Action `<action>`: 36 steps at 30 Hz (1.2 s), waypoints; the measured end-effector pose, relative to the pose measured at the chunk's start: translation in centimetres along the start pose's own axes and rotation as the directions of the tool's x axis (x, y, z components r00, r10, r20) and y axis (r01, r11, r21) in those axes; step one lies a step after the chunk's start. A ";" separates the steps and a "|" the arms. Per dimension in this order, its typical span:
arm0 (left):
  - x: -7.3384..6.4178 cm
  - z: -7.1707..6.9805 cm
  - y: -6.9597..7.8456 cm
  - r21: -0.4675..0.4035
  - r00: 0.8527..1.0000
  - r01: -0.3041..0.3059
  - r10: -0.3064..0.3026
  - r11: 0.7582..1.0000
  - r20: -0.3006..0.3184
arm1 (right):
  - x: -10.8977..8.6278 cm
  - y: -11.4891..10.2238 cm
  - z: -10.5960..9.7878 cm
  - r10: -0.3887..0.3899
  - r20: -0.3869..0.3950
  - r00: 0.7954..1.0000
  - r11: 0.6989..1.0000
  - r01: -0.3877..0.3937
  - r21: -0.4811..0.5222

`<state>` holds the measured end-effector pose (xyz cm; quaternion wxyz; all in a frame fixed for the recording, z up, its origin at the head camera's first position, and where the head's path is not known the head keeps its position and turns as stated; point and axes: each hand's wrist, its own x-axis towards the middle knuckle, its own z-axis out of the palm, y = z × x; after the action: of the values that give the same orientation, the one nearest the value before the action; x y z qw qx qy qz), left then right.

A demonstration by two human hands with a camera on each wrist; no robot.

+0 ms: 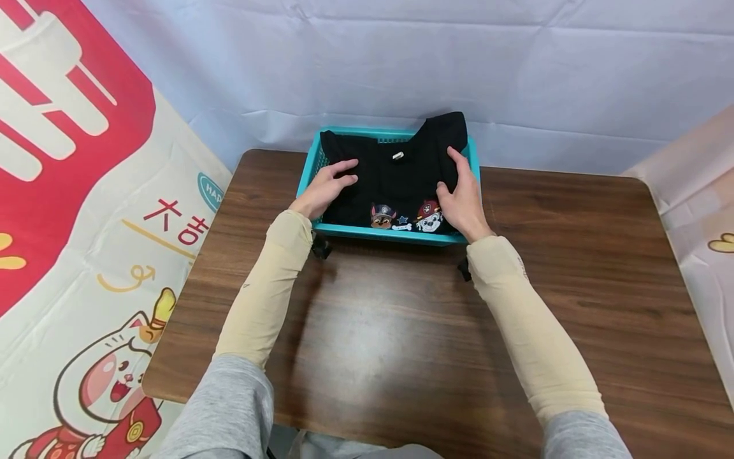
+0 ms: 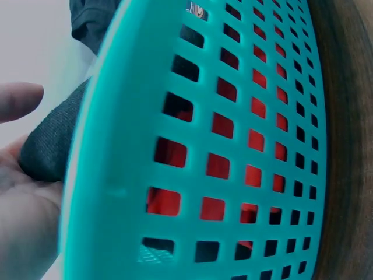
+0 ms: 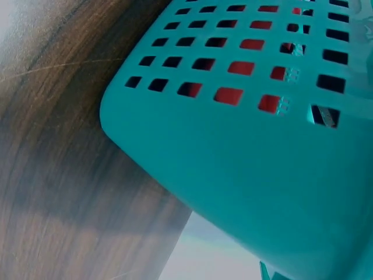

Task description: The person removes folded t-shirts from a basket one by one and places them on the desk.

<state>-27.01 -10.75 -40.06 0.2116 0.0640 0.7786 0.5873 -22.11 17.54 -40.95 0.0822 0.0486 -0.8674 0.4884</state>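
A folded black T-shirt [image 1: 401, 175] with cartoon dog prints along its near edge lies in a teal plastic basket [image 1: 395, 234]. Part of the shirt stands up above the back right rim. Over the basket's left side reaches my left hand [image 1: 327, 188], with thumb and finger extended and apart on the shirt; its other fingers are hidden. In the left wrist view, dark cloth [image 2: 52, 137] bulges against that palm beyond the rim. My right hand [image 1: 463, 201] rests on the shirt's right side, fingers extended and thumb spread. The right wrist view shows only the basket's outer wall [image 3: 221, 146].
The basket stands at the back of a brown wooden table [image 1: 367, 331], close to a white cloth backdrop [image 1: 424, 70]. Red material [image 2: 218, 166] shows through the basket's holes below the shirt. A printed cloth [image 1: 103, 210] hangs at the left.
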 end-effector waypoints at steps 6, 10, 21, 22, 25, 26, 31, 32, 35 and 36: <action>-0.2 -0.2 0.5 0.006 0.999 -0.041 0.041 0.999 0.010 | -0.1 -0.3 -0.7 0.014 -0.016 1.000 1.000 -0.014 0.002; -0.4 -0.3 0.6 0.025 0.998 -0.070 0.070 0.997 0.000 | -0.1 -0.5 -1.1 0.035 -0.019 0.999 0.999 -0.035 0.015; -0.9 0.0 1.4 0.061 0.994 -0.110 0.110 0.992 0.010 | -0.6 -0.7 -2.3 0.058 -0.062 0.996 0.998 -0.055 0.037; -0.9 0.1 1.5 0.054 0.994 -0.111 0.110 0.992 0.016 | -0.7 -0.6 -2.4 0.061 -0.065 0.996 0.997 -0.058 0.040; -0.9 0.3 1.6 0.017 0.993 -0.117 0.117 0.993 0.029 | -0.8 -0.4 -2.7 0.065 -0.078 0.995 0.997 -0.062 0.042; -0.9 0.4 1.6 0.006 0.992 -0.119 0.119 0.993 0.033 | -0.9 -0.4 -2.8 0.069 -0.081 0.994 0.997 -0.065 0.044; -1.0 0.8 1.9 0.000 0.991 -0.123 0.123 0.992 0.057 | -1.2 -0.1 -3.2 0.080 -0.090 0.993 0.996 -0.076 0.045; -1.1 0.9 2.1 0.005 0.991 -0.121 0.121 0.993 0.062 | -1.2 0.0 -3.3 0.078 -0.093 0.993 0.996 -0.074 0.047; -1.8 1.4 3.1 0.025 0.990 -0.118 0.115 0.993 0.082 | -1.4 0.1 -3.7 0.079 -0.101 0.992 0.996 -0.075 0.045; -2.0 1.5 3.5 0.028 0.990 -0.116 0.113 0.993 0.089 | -1.5 0.2 -3.8 0.079 -0.105 0.991 0.996 -0.075 0.045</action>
<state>-25.09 -9.05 -36.61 0.2103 0.1375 0.7733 0.5822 -20.36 20.86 -39.46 0.1086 -0.0095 -0.8526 0.5110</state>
